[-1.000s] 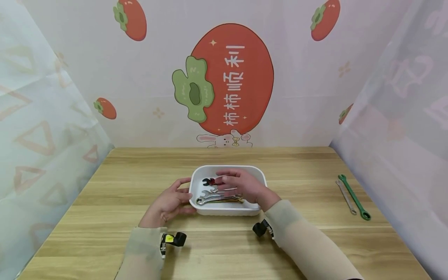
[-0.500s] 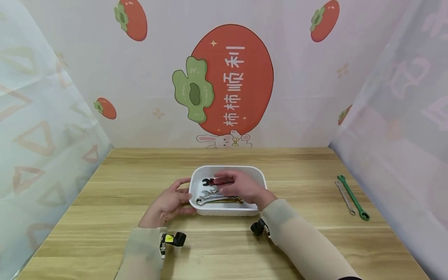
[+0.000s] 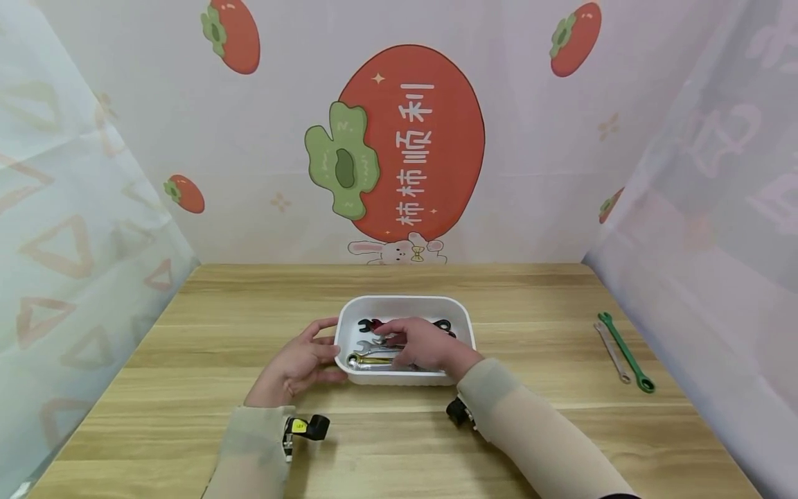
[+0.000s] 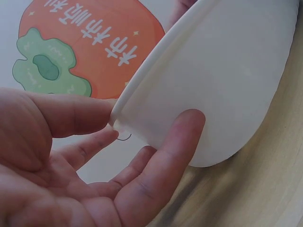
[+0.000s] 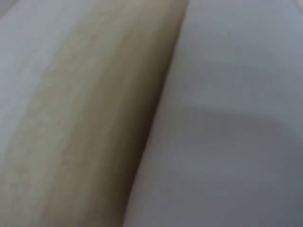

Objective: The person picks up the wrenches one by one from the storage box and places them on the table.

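Note:
A white plastic tray (image 3: 405,378) stands mid-table with several wrenches in it. My left hand (image 3: 299,364) holds the tray's left end, one finger at the rim and others against the outer wall; the left wrist view shows this grip close up. My right hand (image 3: 424,344) reaches into the tray, fingers bent down over the wrenches. A silver open-end wrench (image 3: 368,348) and a yellow wrench (image 3: 374,360) run partly under it. Behind lies a wrench with a black open end (image 3: 364,326). The fingertips' contact is hidden, and the right wrist view is blurred.
A green wrench (image 3: 626,353) and a smaller silver wrench (image 3: 613,352) lie on the wooden table (image 3: 530,436) at the right. A printed curtain (image 3: 530,173) hangs behind and along both sides.
My right hand has gone lower and nearer the front of the tray. The wrenches at the front have shifted, so more of the yellow one shows. My left hand keeps its place.

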A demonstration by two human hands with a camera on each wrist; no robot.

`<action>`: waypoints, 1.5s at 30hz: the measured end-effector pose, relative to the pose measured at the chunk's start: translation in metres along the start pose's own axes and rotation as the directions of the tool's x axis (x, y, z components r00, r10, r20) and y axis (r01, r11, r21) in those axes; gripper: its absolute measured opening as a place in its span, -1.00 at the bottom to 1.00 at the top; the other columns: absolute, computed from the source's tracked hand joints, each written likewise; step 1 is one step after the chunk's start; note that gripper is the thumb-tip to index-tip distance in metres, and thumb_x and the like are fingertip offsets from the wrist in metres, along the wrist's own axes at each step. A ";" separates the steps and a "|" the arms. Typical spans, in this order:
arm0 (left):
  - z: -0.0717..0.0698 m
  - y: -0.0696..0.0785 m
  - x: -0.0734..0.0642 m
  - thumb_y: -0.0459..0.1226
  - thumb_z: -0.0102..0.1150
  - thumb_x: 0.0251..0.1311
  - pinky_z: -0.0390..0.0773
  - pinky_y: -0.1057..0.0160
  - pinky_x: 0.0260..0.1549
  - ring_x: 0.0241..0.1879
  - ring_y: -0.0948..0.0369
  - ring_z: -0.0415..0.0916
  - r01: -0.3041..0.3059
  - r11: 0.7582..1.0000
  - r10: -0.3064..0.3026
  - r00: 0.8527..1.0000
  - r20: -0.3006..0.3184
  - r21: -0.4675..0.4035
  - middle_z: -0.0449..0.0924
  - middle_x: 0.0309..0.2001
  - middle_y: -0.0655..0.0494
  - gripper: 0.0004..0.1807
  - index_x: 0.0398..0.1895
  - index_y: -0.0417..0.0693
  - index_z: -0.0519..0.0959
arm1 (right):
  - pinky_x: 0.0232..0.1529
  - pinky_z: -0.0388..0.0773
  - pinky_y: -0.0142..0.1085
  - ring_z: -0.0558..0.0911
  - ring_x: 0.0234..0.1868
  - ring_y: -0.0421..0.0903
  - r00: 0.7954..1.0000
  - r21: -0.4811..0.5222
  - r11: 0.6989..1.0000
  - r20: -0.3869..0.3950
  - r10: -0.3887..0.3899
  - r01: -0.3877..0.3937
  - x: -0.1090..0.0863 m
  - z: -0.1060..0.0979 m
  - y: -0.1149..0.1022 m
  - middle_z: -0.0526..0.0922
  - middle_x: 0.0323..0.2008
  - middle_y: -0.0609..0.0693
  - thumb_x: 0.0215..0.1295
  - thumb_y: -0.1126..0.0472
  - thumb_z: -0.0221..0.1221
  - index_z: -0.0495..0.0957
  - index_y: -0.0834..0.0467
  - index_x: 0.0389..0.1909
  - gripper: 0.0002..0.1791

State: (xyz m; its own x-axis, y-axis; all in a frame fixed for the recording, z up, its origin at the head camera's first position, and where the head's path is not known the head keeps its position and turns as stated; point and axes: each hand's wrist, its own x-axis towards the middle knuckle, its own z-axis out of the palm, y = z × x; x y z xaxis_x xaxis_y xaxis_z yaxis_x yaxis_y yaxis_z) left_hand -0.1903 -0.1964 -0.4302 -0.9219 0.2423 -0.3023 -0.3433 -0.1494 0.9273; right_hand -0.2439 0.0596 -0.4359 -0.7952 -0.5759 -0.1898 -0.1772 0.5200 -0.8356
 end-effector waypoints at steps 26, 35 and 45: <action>0.001 0.001 -0.001 -0.55 -0.08 0.38 0.59 -0.23 -0.12 0.10 -0.24 0.43 -0.001 1.000 0.001 1.000 -0.001 0.000 0.22 0.32 -0.42 -0.35 0.50 -0.07 0.11 | 0.09 0.51 -0.21 0.58 -0.01 -0.18 0.996 -0.399 0.914 -0.028 -0.085 0.067 0.001 0.008 -0.008 0.63 -0.04 -0.14 -0.01 0.37 0.49 0.54 0.00 0.26 -0.27; 0.000 0.001 -0.001 -0.55 -0.09 0.38 0.60 -0.21 -0.12 0.11 -0.25 0.42 -0.003 1.000 0.003 1.000 0.001 0.003 0.21 0.33 -0.42 -0.34 0.50 -0.07 0.09 | 0.09 0.51 -0.23 0.57 -0.04 -0.22 0.995 -0.483 0.873 -0.034 -0.094 0.066 0.002 0.009 -0.011 0.65 -0.01 -0.14 -0.01 0.44 0.45 0.59 0.03 0.23 -0.30; 0.001 0.001 -0.001 -0.56 -0.09 0.37 0.60 -0.22 -0.13 0.07 -0.20 0.46 -0.008 1.000 0.008 1.000 0.002 0.007 0.21 0.33 -0.43 -0.34 0.50 -0.08 0.08 | 0.27 0.38 -0.20 0.39 0.30 -0.12 0.993 -0.564 0.820 -0.001 -0.119 0.097 0.003 0.009 -0.013 0.37 0.39 -0.10 0.03 0.50 0.35 0.63 -0.02 0.15 -0.37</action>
State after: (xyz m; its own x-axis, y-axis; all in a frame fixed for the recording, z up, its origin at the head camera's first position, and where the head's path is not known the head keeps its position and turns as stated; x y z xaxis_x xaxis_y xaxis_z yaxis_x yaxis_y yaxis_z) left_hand -0.1892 -0.1963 -0.4290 -0.9243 0.2431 -0.2943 -0.3345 -0.1446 0.9312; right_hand -0.2383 0.0454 -0.4303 -0.7691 -0.6329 -0.0889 -0.5498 0.7262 -0.4127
